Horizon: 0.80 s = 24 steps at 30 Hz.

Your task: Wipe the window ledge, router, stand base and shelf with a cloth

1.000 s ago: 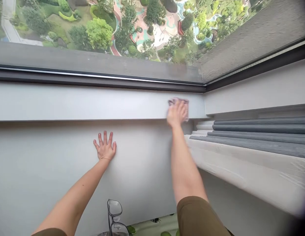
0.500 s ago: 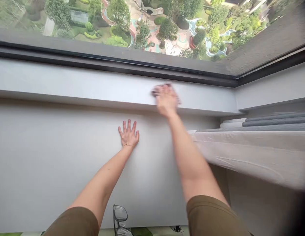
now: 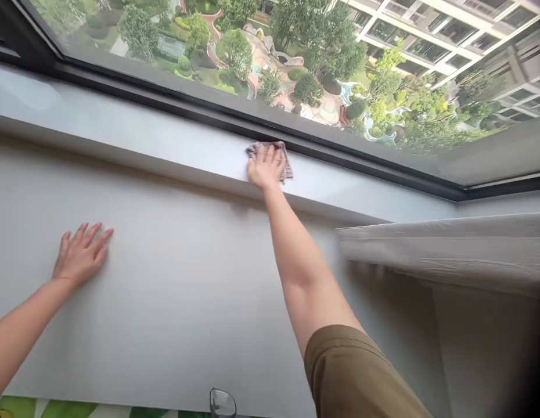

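My right hand (image 3: 263, 167) lies on the white window sill (image 3: 135, 138), its fingers flat and pressed on a small reddish checked cloth (image 3: 285, 161) that shows past the fingertips. The cloth sits close to the dark window frame (image 3: 339, 152). My left hand (image 3: 81, 253) rests flat against the white wall (image 3: 178, 302) under the sill, fingers spread and holding nothing. Both arms reach forward from olive sleeves.
A pale curtain (image 3: 448, 249) hangs in folds at the right, against the corner. The window glass (image 3: 296, 64) looks down on gardens and buildings far below. A pair of glasses (image 3: 222, 404) pokes up at the bottom edge, beside a leaf-patterned surface (image 3: 56, 408).
My right hand has slid the cloth leftwards along the sill, away from the corner. My left hand has shifted left on the wall, and my view has turned to the left.
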Each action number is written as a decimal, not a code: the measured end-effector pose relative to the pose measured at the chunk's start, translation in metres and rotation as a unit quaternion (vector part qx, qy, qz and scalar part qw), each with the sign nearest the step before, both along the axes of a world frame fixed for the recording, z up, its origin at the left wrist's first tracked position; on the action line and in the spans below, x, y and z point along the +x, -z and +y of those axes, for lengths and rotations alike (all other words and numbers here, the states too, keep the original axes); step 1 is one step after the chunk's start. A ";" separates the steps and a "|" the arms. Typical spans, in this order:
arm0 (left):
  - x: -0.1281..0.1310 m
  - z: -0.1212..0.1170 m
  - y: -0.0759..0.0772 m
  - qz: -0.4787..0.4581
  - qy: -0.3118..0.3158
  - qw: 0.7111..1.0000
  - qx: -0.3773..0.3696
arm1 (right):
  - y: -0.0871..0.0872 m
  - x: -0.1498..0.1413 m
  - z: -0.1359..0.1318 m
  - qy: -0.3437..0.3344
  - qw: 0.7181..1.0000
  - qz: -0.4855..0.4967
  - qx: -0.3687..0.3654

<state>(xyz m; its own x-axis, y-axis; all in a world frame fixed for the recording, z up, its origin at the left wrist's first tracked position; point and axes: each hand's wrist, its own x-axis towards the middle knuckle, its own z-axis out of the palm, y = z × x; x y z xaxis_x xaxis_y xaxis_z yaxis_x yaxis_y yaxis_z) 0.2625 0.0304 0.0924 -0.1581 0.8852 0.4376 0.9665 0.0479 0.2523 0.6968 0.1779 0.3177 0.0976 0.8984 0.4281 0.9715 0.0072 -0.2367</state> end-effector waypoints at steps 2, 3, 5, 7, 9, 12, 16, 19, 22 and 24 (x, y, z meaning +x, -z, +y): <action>-0.055 -0.010 0.010 0.000 -0.041 0.999 -0.026 | -0.002 -0.085 0.011 -0.057 0.998 -0.021 -0.001; -0.064 -0.009 0.019 -0.005 -0.050 0.998 -0.029 | 0.000 -0.118 0.018 -0.086 0.996 -0.030 0.000; -0.063 0.001 0.037 -0.018 -0.047 0.999 -0.022 | 0.004 -0.173 0.031 -0.134 0.990 -0.050 -0.005; -0.053 0.010 0.053 -0.028 -0.029 0.999 -0.011 | 0.007 -0.221 0.040 -0.164 0.984 -0.072 -0.022; -0.047 0.015 0.061 -0.039 -0.019 0.999 -0.009 | 0.007 -0.264 0.045 -0.178 0.979 -0.091 -0.035; -0.048 0.012 0.061 -0.057 -0.002 0.998 -0.024 | 0.009 -0.295 0.044 -0.192 0.974 -0.116 -0.037; -0.048 0.007 0.057 -0.084 0.017 0.995 -0.044 | 0.020 -0.232 0.024 -0.220 0.968 -0.116 -0.042; -0.045 0.006 0.061 -0.105 0.022 0.993 -0.048 | 0.022 -0.138 -0.001 -0.051 0.997 0.021 -0.052; -0.042 0.008 0.068 -0.125 0.037 0.990 -0.052 | 0.009 -0.081 -0.011 0.148 0.983 0.107 -0.029; -0.040 0.009 0.072 -0.135 0.046 0.989 -0.050 | 0.001 -0.090 0.002 0.223 0.966 0.131 -0.008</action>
